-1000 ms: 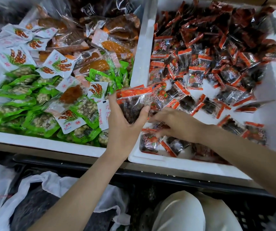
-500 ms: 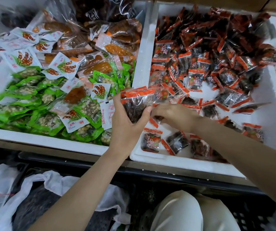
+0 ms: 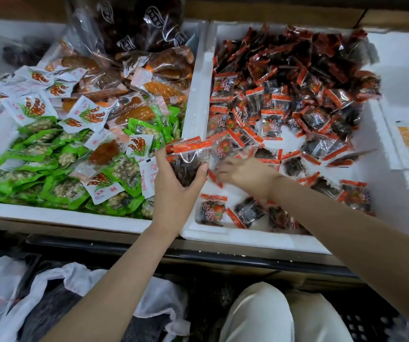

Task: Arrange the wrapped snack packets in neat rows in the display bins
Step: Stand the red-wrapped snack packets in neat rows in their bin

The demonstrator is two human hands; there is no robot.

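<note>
Stack of red-edged snack packets at frame centre, my left hand with its grip curled round it. Right hand blurs among loose packets in the white foam bin, centre right; that grip, I cannot tell. Green packets lie at left.

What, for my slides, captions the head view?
Left hand grips red-edged packets; right hand reaches among loose ones in a white bin.

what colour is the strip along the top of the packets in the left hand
Orange-red strip on the packets; head view shows it best.
</note>
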